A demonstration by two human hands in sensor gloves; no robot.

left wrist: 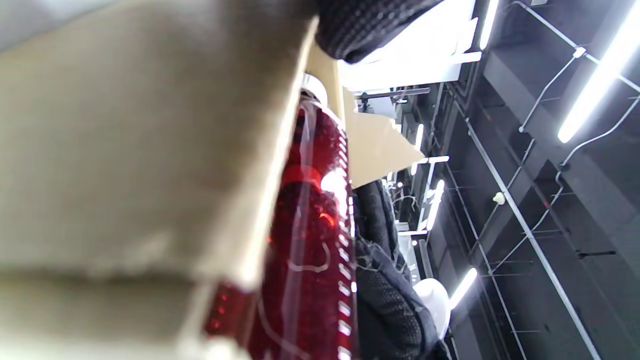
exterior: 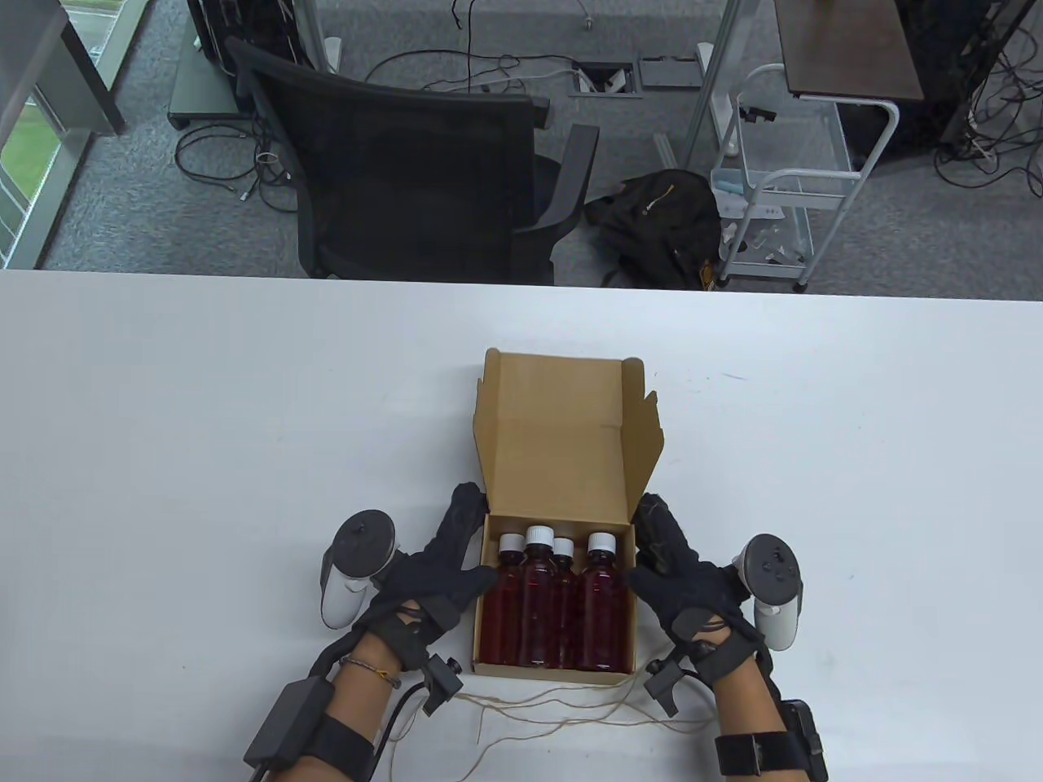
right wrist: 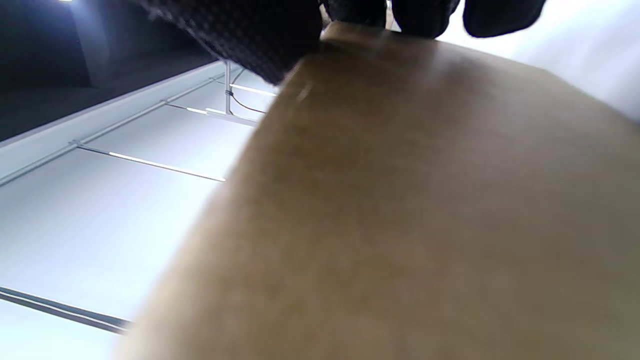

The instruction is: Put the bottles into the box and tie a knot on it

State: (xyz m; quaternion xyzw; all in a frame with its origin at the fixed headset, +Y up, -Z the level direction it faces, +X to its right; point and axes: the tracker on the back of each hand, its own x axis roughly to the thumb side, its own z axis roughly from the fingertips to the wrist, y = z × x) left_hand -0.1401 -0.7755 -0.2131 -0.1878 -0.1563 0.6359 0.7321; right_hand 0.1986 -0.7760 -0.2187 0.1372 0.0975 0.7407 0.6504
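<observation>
Beyond the far edge of the white table (exterior: 163, 423) stand a black office chair (exterior: 407, 171), a black backpack (exterior: 660, 228) on the carpet and a wire trolley (exterior: 774, 187). Nothing lies between me and the cardboard box (exterior: 562, 456), which is my landmark. Its lid (exterior: 570, 432) stands open on the far side. Four red bottles (exterior: 554, 603) with white caps lie side by side inside it. Thin twine (exterior: 554, 705) trails loose on the table just on the near side of the box. My left hand (exterior: 444, 570) presses flat against the box's left wall, fingers straight, thumb at the rim. My right hand (exterior: 676, 570) does the same on the right wall.
</observation>
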